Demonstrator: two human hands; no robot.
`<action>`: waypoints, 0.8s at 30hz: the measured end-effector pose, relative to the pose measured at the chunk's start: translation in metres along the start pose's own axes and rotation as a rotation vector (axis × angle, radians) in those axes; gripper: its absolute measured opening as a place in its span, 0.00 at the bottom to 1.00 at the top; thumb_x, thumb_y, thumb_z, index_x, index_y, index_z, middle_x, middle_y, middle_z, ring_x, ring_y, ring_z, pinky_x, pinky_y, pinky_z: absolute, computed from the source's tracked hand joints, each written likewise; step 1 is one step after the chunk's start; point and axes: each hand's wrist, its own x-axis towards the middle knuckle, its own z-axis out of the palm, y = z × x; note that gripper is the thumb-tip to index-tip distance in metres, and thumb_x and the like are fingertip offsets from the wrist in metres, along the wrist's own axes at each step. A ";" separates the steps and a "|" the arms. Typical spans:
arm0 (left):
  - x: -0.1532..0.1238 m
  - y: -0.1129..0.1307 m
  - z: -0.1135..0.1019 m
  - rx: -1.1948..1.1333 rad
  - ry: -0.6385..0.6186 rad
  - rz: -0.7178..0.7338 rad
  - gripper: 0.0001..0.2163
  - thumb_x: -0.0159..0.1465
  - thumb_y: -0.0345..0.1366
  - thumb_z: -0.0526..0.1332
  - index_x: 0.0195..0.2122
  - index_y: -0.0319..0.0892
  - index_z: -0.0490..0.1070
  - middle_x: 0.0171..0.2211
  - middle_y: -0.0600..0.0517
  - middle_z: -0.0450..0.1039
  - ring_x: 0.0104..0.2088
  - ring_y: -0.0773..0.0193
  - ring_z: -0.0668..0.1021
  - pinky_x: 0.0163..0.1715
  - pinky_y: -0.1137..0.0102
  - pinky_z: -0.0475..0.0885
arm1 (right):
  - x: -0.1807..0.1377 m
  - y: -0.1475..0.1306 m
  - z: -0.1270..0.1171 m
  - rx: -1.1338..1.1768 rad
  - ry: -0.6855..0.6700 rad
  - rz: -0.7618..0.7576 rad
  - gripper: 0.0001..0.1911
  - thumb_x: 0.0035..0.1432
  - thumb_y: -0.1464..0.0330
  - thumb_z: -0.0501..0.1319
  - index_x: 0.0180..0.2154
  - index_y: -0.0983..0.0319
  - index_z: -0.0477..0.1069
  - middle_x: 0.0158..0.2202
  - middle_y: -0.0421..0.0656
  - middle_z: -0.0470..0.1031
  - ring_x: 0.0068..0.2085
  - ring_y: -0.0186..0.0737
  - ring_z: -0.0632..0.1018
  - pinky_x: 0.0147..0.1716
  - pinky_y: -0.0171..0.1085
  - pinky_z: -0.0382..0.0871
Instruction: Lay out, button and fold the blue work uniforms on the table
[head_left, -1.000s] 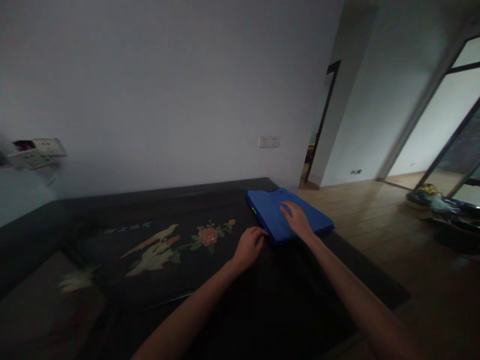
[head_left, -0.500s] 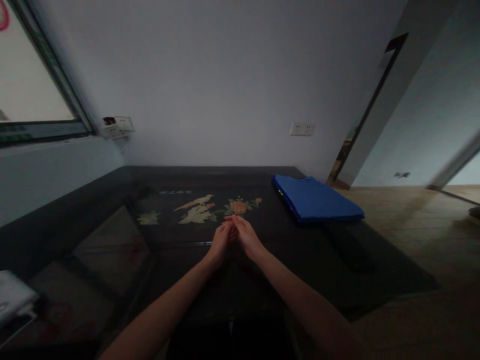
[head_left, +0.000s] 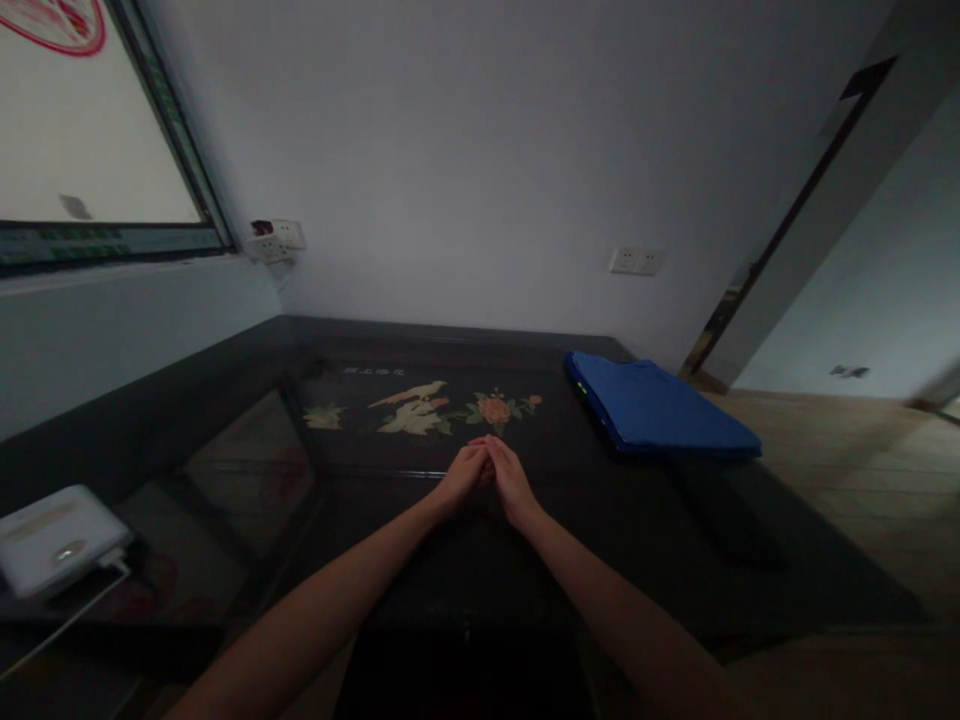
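My left hand (head_left: 461,478) and my right hand (head_left: 510,478) rest together on the dark glass table top (head_left: 645,540), fingertips touching, just in front of a painted bird-and-flower panel (head_left: 427,408). Both hands have their fingers held together and slightly curled; nothing shows in them. A folded blue garment (head_left: 660,410) lies flat near the table's far right corner, well apart from the hands.
A white box (head_left: 56,538) with a cable sits at the table's left edge. A window (head_left: 75,130) is on the left wall, with sockets (head_left: 274,240) beside it and another socket pair (head_left: 636,261) on the back wall. Wooden floor (head_left: 862,470) and a doorway lie to the right.
One second ago my right hand lay on the blue garment and my left beside it. Both hands left it and came together at the table's middle; the view turned left.
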 end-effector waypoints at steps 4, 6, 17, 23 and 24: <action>0.004 -0.007 -0.003 0.088 0.013 0.038 0.17 0.57 0.49 0.56 0.21 0.40 0.61 0.13 0.59 0.58 0.14 0.74 0.61 0.15 0.77 0.53 | -0.001 0.000 0.000 -0.033 -0.009 -0.030 0.20 0.55 0.50 0.56 0.31 0.60 0.72 0.31 0.42 0.74 0.32 0.38 0.72 0.29 0.34 0.66; 0.006 -0.011 -0.005 0.125 0.013 0.041 0.17 0.58 0.47 0.54 0.20 0.40 0.62 0.13 0.58 0.59 0.14 0.73 0.62 0.16 0.77 0.53 | -0.001 0.000 0.000 -0.044 -0.017 -0.043 0.19 0.56 0.51 0.55 0.31 0.60 0.72 0.33 0.42 0.74 0.30 0.36 0.71 0.26 0.33 0.65; 0.002 -0.010 -0.007 0.187 -0.001 0.009 0.19 0.60 0.48 0.51 0.20 0.39 0.63 0.13 0.56 0.63 0.15 0.71 0.65 0.18 0.75 0.58 | -0.003 0.004 -0.001 -0.055 0.004 0.010 0.20 0.55 0.51 0.54 0.37 0.59 0.71 0.24 0.36 0.66 0.18 0.29 0.62 0.14 0.30 0.56; -0.002 -0.006 -0.004 0.167 0.000 0.002 0.18 0.60 0.48 0.52 0.20 0.40 0.63 0.13 0.56 0.62 0.15 0.71 0.65 0.18 0.75 0.59 | -0.003 0.004 -0.001 -0.063 -0.010 0.004 0.20 0.55 0.50 0.54 0.36 0.59 0.70 0.23 0.36 0.66 0.17 0.28 0.62 0.14 0.30 0.56; -0.002 -0.006 -0.004 0.174 0.006 0.002 0.18 0.60 0.48 0.52 0.20 0.40 0.63 0.13 0.56 0.62 0.15 0.71 0.65 0.18 0.75 0.59 | -0.003 0.004 -0.001 -0.062 -0.010 0.000 0.21 0.55 0.49 0.54 0.35 0.59 0.70 0.23 0.36 0.66 0.17 0.28 0.62 0.14 0.30 0.56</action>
